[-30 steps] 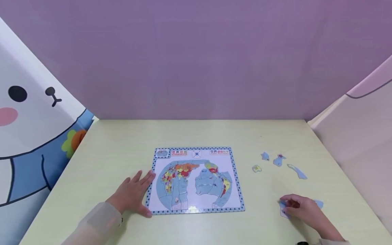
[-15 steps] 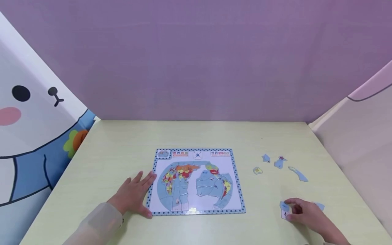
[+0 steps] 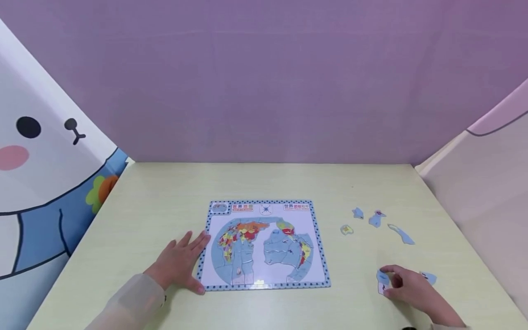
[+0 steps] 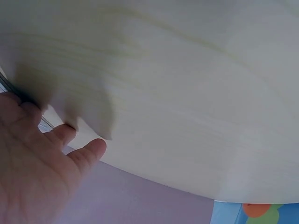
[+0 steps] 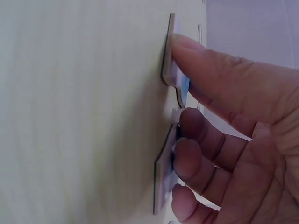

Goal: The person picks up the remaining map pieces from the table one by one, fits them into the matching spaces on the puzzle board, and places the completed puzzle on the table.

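At the far left a printed panel (image 3: 53, 192) with a cartoon animal's eye, pink cheek and blue clothing sloped down beside the pale table (image 3: 165, 192); a purple cloth (image 3: 264, 82) hung behind it. The person's left hand (image 3: 179, 263), coming out of a pale sleeve (image 3: 132, 298), lay with its fingers spread and gripped nothing; its fingertips touched the left border of a puzzle board (image 3: 258, 256), the thumb by the near left corner.

The board lay flat near the middle of the table, inside a blue dotted border, with lettering and a compass star along its far edge. Fitted map pieces made a left part, orange, red and yellow over blue, and a mostly blue right part; a bare white gap ran between them.

Right of the board lay a small piece with a yellow centre (image 3: 347, 229), then a small blue piece (image 3: 358, 213) and a blue piece with a reddish tip (image 3: 375, 219). Nearer the person, a blue-and-white piece (image 3: 382, 280) was pinched by the thumb and index finger of the right hand (image 3: 407, 285); I couldn't tell whether it touched the table. A long curved piece (image 3: 401, 233) lay beyond that hand, and another blue piece (image 3: 430, 277) showed just past its right side.
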`<state>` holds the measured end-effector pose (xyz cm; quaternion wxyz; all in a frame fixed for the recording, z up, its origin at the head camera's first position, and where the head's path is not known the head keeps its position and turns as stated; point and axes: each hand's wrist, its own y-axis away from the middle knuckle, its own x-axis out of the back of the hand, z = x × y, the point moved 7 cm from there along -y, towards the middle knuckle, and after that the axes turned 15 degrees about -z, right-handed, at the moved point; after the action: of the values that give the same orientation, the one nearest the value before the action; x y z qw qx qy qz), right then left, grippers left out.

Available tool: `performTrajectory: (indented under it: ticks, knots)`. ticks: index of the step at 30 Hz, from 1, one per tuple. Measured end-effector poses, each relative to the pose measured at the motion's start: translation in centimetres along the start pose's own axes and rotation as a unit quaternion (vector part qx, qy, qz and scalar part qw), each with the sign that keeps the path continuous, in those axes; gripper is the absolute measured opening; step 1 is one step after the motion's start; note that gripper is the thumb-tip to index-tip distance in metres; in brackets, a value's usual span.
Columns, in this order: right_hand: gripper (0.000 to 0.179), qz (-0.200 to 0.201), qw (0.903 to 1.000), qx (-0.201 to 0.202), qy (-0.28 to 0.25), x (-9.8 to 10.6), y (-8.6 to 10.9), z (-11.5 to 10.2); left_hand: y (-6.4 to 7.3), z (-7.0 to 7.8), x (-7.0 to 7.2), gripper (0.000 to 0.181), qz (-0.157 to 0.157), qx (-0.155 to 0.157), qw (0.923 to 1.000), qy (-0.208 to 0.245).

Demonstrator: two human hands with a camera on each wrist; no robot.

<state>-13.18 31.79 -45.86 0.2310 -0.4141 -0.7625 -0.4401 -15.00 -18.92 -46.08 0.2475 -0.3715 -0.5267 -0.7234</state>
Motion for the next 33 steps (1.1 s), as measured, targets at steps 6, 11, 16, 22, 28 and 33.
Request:
performTrajectory:
  ticks: [6, 11, 16, 22, 28, 33]
  knots:
    - [0.046, -0.003, 0.9997, -0.023, 0.003, 0.2, -0.4, 0.1, 0.0, -0.1, -0.2, 0.125, 0.003, -0.002, 1.0000, -0.006]
    - [0.046, 0.000, 0.9992, -0.037, -0.014, 0.4, -0.5, 0.3, 0.1, 0.1, -0.1, 0.125, 0.012, -0.010, 0.9998, -0.010]
    - [0.043, 0.017, 0.9985, -0.048, -0.020, 0.7, -0.4, 0.4, 0.2, 0.2, 0.0, 0.124, 0.016, -0.015, 0.9997, -0.007]
    - [0.043, 0.008, 0.9970, -0.067, -0.039, 0.5, -0.4, 0.4, 0.1, 0.1, 0.0, 0.124, 0.016, -0.010, 0.9998, -0.004]
    - [0.036, 0.036, 0.9960, -0.059, -0.057, 0.8, -0.4, 0.0, 0.2, 0.0, 0.0, 0.124, 0.022, -0.010, 0.9997, 0.003]
    - [0.034, 0.060, 0.9934, -0.052, -0.082, 1.0, -0.2, -0.3, 0.1, 0.1, 0.0, 0.125, 0.026, -0.010, 0.9996, 0.009]
